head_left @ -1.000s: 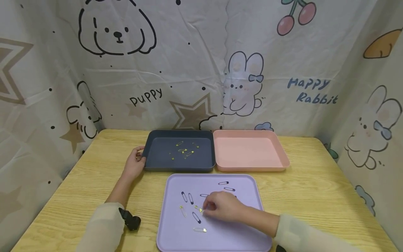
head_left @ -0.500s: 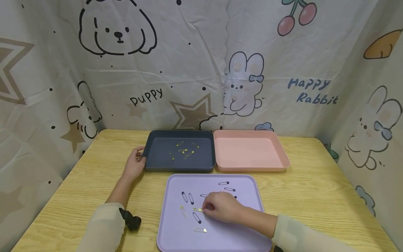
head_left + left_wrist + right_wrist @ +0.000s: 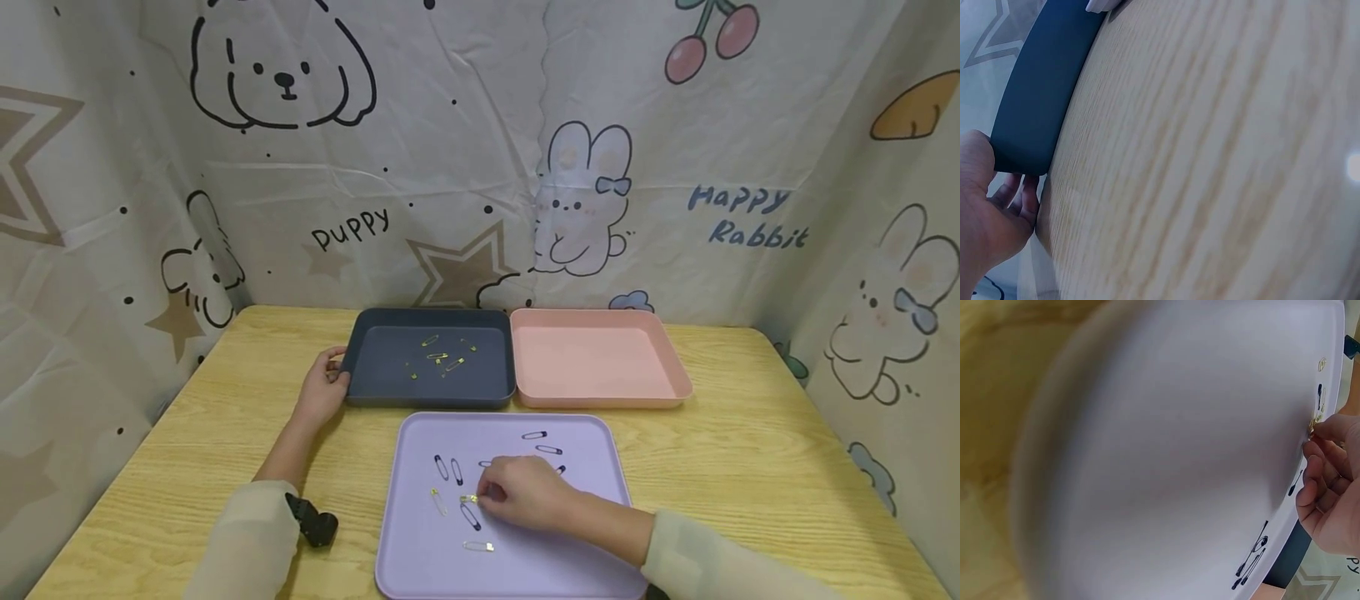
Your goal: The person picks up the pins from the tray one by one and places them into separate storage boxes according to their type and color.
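Wood-grain table (image 3: 750, 450); pale cartoon-print curtain (image 3: 450, 158) behind, left, right.

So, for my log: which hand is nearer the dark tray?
Left. The left hand touches the dark tray on its left; the right hand is apart, over the purple tray.

R hand (image 3: 1332, 487) w/ yellow pin (image 3: 1311, 427) in pinch, over pale tray (image 3: 1179, 419), blk pins (image 3: 1240, 571) nearby
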A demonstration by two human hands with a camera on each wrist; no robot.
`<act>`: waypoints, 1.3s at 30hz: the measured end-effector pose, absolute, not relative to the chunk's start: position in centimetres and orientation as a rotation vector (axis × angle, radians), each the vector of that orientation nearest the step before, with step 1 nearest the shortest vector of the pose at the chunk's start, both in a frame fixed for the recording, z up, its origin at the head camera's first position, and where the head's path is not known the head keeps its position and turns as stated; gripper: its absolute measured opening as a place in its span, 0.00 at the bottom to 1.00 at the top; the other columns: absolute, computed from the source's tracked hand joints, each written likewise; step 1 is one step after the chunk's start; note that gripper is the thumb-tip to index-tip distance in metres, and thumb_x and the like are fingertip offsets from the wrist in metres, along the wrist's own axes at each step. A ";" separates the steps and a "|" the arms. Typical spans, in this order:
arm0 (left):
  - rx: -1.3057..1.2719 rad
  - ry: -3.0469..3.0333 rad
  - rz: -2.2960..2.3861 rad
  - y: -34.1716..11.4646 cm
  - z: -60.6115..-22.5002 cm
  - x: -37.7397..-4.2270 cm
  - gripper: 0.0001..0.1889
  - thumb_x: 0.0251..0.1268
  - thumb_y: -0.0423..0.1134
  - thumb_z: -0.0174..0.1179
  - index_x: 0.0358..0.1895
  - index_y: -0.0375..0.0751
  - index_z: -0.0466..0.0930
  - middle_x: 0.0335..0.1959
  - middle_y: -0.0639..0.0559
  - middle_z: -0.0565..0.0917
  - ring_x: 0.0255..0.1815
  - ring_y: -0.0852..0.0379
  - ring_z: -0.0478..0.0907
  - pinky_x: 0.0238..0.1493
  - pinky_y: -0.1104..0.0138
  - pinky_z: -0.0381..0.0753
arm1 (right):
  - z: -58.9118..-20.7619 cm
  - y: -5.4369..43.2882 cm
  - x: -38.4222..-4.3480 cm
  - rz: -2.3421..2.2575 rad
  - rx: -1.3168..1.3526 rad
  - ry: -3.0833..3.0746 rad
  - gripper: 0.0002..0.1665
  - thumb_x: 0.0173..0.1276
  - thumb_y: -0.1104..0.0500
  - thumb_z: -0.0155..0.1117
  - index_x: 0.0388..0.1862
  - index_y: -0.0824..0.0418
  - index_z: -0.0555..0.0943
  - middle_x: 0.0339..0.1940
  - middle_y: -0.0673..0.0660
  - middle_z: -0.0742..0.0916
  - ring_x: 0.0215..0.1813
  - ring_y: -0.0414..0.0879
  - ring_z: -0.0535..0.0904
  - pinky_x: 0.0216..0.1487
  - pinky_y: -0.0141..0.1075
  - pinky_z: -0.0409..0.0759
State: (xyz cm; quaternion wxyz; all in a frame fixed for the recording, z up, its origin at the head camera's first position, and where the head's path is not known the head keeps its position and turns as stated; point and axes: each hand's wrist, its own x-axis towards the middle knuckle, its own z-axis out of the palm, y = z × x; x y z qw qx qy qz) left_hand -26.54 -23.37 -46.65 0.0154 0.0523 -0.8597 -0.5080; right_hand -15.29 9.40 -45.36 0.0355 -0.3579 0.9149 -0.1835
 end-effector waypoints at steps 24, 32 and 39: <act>0.161 -2.663 -1.570 -23.4 -46.8 -26.6 0.24 0.68 0.29 0.42 0.67 0.36 0.58 0.52 0.36 0.69 0.44 0.49 0.72 0.37 0.71 0.71 | -43.3 10.8 -17.3 -1.040 -0.762 2.747 0.04 0.60 0.59 0.63 0.28 0.55 0.84 0.20 0.43 0.78 0.25 0.33 0.68 0.27 0.27 0.69; 0.164 -2.667 -1.573 -23.4 -47.0 -26.7 0.24 0.68 0.30 0.42 0.68 0.37 0.58 0.53 0.36 0.69 0.46 0.48 0.71 0.38 0.70 0.70 | -42.5 11.4 -18.6 -1.235 -0.711 2.750 0.03 0.59 0.61 0.64 0.29 0.57 0.84 0.22 0.45 0.80 0.26 0.35 0.70 0.25 0.27 0.70; 0.165 -2.665 -1.586 -23.3 -46.7 -26.6 0.24 0.69 0.29 0.42 0.68 0.37 0.58 0.53 0.36 0.68 0.46 0.48 0.71 0.39 0.70 0.70 | -42.0 11.5 -19.7 -1.273 -0.601 2.704 0.05 0.61 0.59 0.64 0.33 0.59 0.85 0.24 0.49 0.81 0.27 0.39 0.70 0.26 0.27 0.69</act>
